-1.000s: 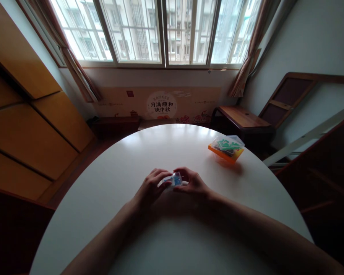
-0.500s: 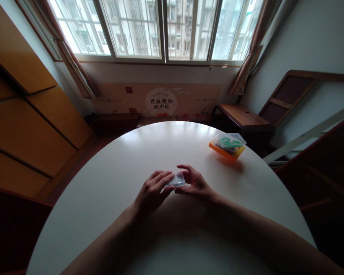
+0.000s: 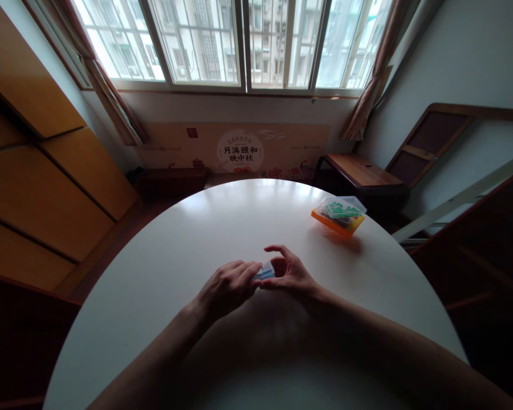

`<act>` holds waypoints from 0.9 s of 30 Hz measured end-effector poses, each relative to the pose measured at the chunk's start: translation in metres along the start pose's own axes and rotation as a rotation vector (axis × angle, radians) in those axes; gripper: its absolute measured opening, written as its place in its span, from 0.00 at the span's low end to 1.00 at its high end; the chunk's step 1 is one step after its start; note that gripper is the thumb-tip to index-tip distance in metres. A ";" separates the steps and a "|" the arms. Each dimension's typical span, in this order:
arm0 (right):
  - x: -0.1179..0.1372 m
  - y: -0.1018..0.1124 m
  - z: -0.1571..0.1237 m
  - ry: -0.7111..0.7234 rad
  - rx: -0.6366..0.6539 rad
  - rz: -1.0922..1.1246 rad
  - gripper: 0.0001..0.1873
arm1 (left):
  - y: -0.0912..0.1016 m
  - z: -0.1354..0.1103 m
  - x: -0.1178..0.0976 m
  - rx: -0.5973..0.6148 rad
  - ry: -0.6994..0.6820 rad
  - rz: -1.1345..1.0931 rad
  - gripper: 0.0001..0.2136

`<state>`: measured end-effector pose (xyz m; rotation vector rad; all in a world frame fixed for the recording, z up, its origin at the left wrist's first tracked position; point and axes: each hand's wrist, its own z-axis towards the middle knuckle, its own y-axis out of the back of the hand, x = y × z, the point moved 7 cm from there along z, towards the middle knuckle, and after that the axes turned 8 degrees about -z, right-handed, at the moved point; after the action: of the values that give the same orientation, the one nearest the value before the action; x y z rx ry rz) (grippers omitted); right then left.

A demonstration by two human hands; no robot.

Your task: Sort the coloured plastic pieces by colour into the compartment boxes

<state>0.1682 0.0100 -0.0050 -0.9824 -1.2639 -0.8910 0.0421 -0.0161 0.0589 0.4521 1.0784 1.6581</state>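
Note:
Both of my hands meet over the middle of a round white table [image 3: 162,267]. Between them is a small clear plastic box [image 3: 267,270] with something blue inside. My left hand [image 3: 227,286] lies over the box's left side, its fingers curled onto it. My right hand [image 3: 288,272] holds the box's right side with the thumb and lower fingers, while its index finger arches above without touching. Most of the box is hidden by the fingers.
At the table's far right edge sits an orange tray [image 3: 337,224] with a clear lidded box of green pieces [image 3: 341,208] on top. Beyond the table are a window, a wooden bench [image 3: 361,173] and wooden cabinets [image 3: 47,188] at the left.
My left hand has closed further over the small box, hiding more of it. My right hand's fingers have lifted and opened into an arch. The box looks tilted more on edge.

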 end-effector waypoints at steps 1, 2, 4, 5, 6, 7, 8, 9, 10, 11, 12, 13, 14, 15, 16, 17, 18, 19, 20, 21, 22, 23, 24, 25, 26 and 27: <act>0.000 0.000 0.000 -0.006 -0.003 0.017 0.38 | 0.001 0.001 -0.001 -0.018 0.011 0.005 0.14; 0.001 -0.001 -0.001 -0.015 -0.002 0.035 0.38 | 0.001 0.001 -0.002 -0.033 0.031 -0.001 0.14; 0.001 -0.003 -0.001 -0.032 0.003 0.069 0.35 | 0.004 0.002 0.001 -0.056 0.104 -0.046 0.14; 0.001 -0.003 -0.001 -0.040 0.003 0.084 0.34 | 0.006 0.002 0.005 -0.067 0.163 -0.086 0.14; 0.001 -0.004 0.000 -0.048 0.001 0.097 0.33 | 0.007 0.001 0.010 -0.079 0.239 -0.142 0.14; 0.000 -0.005 0.000 -0.054 -0.002 0.108 0.33 | 0.008 0.000 0.017 -0.104 0.329 -0.214 0.14; -0.001 -0.006 0.001 -0.060 0.002 0.121 0.34 | 0.009 -0.003 0.025 -0.146 0.434 -0.301 0.15; -0.002 -0.008 0.002 -0.062 0.014 0.135 0.36 | 0.009 -0.006 0.034 -0.204 0.547 -0.404 0.17; -0.002 -0.010 0.002 -0.061 0.040 0.150 0.39 | 0.008 -0.011 0.043 -0.277 0.657 -0.517 0.19; -0.003 -0.013 0.003 -0.056 0.070 0.166 0.41 | 0.006 -0.016 0.052 -0.355 0.760 -0.633 0.21; -0.003 -0.016 0.003 -0.049 0.097 0.181 0.43 | 0.003 -0.020 0.059 -0.429 0.849 -0.746 0.23; -0.003 -0.018 0.003 -0.043 0.118 0.194 0.44 | -0.002 -0.025 0.065 -0.491 0.927 -0.852 0.24; -0.004 -0.019 0.003 -0.040 0.126 0.204 0.46 | -0.007 -0.028 0.069 -0.535 0.992 -0.943 0.24; -0.004 -0.019 0.004 -0.040 0.123 0.211 0.46 | -0.011 -0.031 0.073 -0.568 1.039 -1.015 0.24; -0.005 -0.018 0.004 -0.044 0.110 0.215 0.47 | -0.014 -0.033 0.075 -0.590 1.066 -1.071 0.24; -0.006 -0.016 0.005 -0.049 0.084 0.220 0.47 | -0.017 -0.034 0.076 -0.602 1.071 -1.117 0.25; -0.007 -0.012 0.006 -0.055 0.047 0.225 0.47 | -0.018 -0.033 0.077 -0.607 1.053 -1.149 0.27; -0.008 -0.008 0.007 -0.060 0.004 0.231 0.46 | -0.019 -0.032 0.076 -0.600 1.016 -1.165 0.29; -0.009 -0.004 0.007 -0.062 -0.046 0.237 0.45 | -0.020 -0.030 0.074 -0.578 0.966 -1.171 0.31; -0.010 0.001 0.008 -0.062 -0.095 0.244 0.45 | -0.021 -0.026 0.070 -0.537 0.911 -1.174 0.34; -0.010 0.006 0.008 -0.059 -0.140 0.251 0.44 | -0.024 -0.022 0.066 -0.484 0.857 -1.176 0.37; -0.010 0.009 0.009 -0.053 -0.174 0.256 0.44 | -0.026 -0.019 0.062 -0.434 0.815 -1.174 0.40; -0.009 0.011 0.008 -0.046 -0.196 0.258 0.44 | -0.029 -0.017 0.058 -0.398 0.789 -1.168 0.41; -0.008 0.013 0.008 -0.040 -0.208 0.260 0.43 | -0.031 -0.016 0.056 -0.380 0.779 -1.160 0.40; -0.007 0.012 0.008 -0.036 -0.208 0.264 0.43 | -0.032 -0.016 0.055 -0.382 0.783 -1.149 0.37; -0.005 0.011 0.008 -0.036 -0.197 0.273 0.42 | -0.031 -0.016 0.054 -0.398 0.793 -1.132 0.34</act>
<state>0.1752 0.0214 -0.0108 -1.2981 -1.0531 -0.7958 0.0276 0.0272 0.0130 -1.0079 1.1528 0.9158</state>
